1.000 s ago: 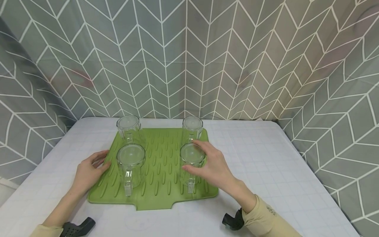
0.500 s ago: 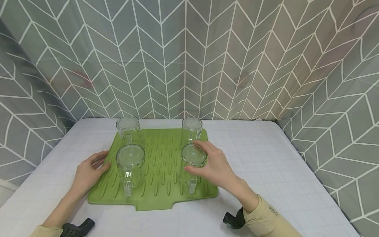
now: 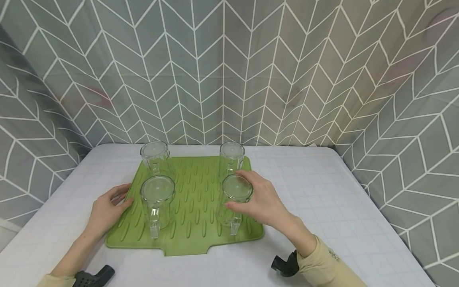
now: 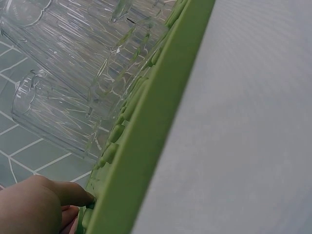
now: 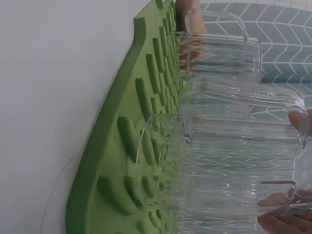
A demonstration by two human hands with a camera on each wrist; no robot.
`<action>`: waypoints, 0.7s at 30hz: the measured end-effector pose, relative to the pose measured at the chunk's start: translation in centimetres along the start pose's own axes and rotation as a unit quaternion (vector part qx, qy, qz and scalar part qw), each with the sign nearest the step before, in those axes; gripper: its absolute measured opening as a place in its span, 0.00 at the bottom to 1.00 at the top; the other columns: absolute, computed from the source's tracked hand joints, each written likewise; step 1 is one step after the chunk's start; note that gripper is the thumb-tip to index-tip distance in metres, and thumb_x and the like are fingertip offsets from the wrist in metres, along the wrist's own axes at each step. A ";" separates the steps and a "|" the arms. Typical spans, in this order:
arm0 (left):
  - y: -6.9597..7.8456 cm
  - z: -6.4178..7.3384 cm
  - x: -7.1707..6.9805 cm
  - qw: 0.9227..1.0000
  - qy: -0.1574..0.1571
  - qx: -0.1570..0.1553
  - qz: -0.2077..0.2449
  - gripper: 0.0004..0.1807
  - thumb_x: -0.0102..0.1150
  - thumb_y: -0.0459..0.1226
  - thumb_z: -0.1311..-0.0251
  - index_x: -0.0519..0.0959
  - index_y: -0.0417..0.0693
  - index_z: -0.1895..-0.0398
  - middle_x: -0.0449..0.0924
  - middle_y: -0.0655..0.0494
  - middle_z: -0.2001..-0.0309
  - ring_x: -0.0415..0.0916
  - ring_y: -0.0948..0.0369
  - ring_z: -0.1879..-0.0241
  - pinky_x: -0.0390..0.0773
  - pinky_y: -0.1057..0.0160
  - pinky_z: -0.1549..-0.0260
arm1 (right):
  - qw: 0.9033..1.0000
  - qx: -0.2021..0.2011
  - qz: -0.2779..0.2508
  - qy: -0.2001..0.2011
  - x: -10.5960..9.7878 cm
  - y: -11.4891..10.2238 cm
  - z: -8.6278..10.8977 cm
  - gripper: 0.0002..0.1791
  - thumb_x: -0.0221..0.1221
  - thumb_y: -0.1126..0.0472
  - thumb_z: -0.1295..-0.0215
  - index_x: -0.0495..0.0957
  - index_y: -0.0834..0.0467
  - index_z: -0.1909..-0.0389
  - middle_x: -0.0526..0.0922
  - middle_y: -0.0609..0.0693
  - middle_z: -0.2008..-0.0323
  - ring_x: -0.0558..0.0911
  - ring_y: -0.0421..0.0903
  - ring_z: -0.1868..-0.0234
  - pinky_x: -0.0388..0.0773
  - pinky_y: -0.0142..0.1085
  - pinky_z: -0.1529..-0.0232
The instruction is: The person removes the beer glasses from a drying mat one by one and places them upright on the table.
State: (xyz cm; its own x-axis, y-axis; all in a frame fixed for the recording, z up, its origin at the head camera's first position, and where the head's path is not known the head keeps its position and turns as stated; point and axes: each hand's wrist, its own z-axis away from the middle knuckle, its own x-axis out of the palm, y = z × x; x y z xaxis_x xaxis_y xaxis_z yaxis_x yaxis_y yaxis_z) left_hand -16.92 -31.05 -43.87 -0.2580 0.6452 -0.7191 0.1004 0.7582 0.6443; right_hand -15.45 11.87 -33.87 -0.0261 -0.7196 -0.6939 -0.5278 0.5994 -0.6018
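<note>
Several clear glass mugs stand upside down on a green drying mat [image 3: 190, 245] with raised ridges. My right hand [image 3: 263, 197] holds the front right mug [image 3: 236, 189] near its upturned base, thumb in front and fingers behind; its handle points toward me. In the right wrist view, fingers [image 5: 287, 214] show through and beside this mug's glass. My left hand [image 3: 107, 209] grips the mat's left edge, thumb on the ridged top; the left wrist view shows a digit [image 4: 75, 193] pressing there. Some left-hand fingers are hidden.
The front left mug [image 3: 157, 191], back left mug [image 3: 155, 151] and back right mug [image 3: 232, 151] stand on the mat. A white cloth [image 3: 305, 179] covers the table. Grey patterned curtains [image 3: 201, 71] enclose the back and sides.
The front right mug has shifted slightly to the right with my right hand, its handle turning a little. My left hand and the other mugs keep their places.
</note>
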 end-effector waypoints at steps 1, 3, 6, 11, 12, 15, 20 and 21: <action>0.0 0.0 0.0 1.000 0.000 0.000 0.000 0.27 0.61 0.37 0.33 0.70 0.29 0.36 0.73 0.26 0.39 0.75 0.33 0.44 0.76 0.83 0.57 | 1.000 0.001 0.000 -0.002 0.0 0.0 0.0 0.44 0.78 0.48 0.55 0.73 0.58 0.36 0.83 0.49 0.47 0.82 0.46 0.50 0.83 0.41 0.52; 0.0 0.0 0.0 1.000 0.000 -0.001 0.000 0.28 0.61 0.37 0.33 0.70 0.29 0.36 0.73 0.26 0.39 0.75 0.33 0.43 0.75 0.83 0.57 | 1.000 0.005 0.000 -0.005 -0.2 -0.1 0.0 0.45 0.78 0.48 0.56 0.73 0.57 0.35 0.83 0.49 0.46 0.82 0.46 0.49 0.83 0.41 0.51; 0.1 0.0 0.0 1.000 0.000 -0.001 -0.001 0.27 0.61 0.37 0.33 0.70 0.29 0.36 0.73 0.26 0.39 0.75 0.33 0.44 0.76 0.83 0.57 | 1.000 0.011 -0.001 -0.011 -0.3 -0.1 0.1 0.45 0.78 0.49 0.55 0.72 0.57 0.35 0.82 0.49 0.45 0.82 0.47 0.48 0.83 0.42 0.50; 0.1 0.0 0.1 1.000 0.000 -0.003 -0.001 0.27 0.61 0.37 0.33 0.70 0.29 0.36 0.73 0.27 0.39 0.75 0.34 0.43 0.78 0.78 0.55 | 0.999 0.023 0.002 -0.024 -0.6 -0.1 0.1 0.46 0.78 0.48 0.54 0.71 0.57 0.34 0.82 0.49 0.47 0.82 0.46 0.50 0.82 0.43 0.50; 0.1 -0.1 0.1 1.000 -0.001 -0.004 -0.001 0.27 0.61 0.37 0.33 0.70 0.29 0.35 0.73 0.27 0.39 0.75 0.34 0.43 0.78 0.77 0.54 | 0.999 0.025 0.003 -0.027 -0.7 -0.1 0.1 0.46 0.77 0.48 0.54 0.71 0.57 0.34 0.82 0.49 0.48 0.82 0.46 0.51 0.82 0.43 0.50; 0.1 -0.1 0.1 1.000 -0.001 -0.006 -0.002 0.27 0.61 0.37 0.33 0.70 0.29 0.36 0.73 0.27 0.39 0.75 0.34 0.43 0.78 0.75 0.54 | 0.999 0.029 0.003 -0.034 -1.0 -0.1 0.1 0.46 0.77 0.49 0.54 0.71 0.58 0.33 0.82 0.49 0.50 0.82 0.45 0.54 0.82 0.42 0.52; 0.1 -0.1 0.1 1.000 0.001 -0.006 -0.003 0.28 0.61 0.37 0.33 0.70 0.29 0.36 0.73 0.27 0.39 0.75 0.34 0.43 0.78 0.78 0.55 | 0.999 0.023 0.009 -0.039 -1.3 0.2 0.1 0.45 0.77 0.48 0.53 0.71 0.57 0.34 0.82 0.49 0.49 0.82 0.44 0.54 0.82 0.41 0.52; 0.1 0.0 0.1 1.000 0.001 -0.006 -0.002 0.28 0.61 0.37 0.33 0.70 0.29 0.36 0.73 0.27 0.39 0.75 0.34 0.43 0.78 0.78 0.55 | 0.999 0.021 0.011 -0.038 -1.4 0.2 0.1 0.45 0.77 0.48 0.54 0.71 0.57 0.34 0.83 0.49 0.49 0.82 0.44 0.54 0.82 0.41 0.52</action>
State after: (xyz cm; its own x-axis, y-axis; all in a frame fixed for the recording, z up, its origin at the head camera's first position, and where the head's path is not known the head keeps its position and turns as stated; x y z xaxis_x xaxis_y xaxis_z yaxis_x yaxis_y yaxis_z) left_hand -16.99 -30.92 -43.90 -0.2608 0.6418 -0.7211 0.0888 0.7598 0.6441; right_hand -15.46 13.02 -33.11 0.0278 -0.6790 -0.7336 -0.4921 0.6295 -0.6013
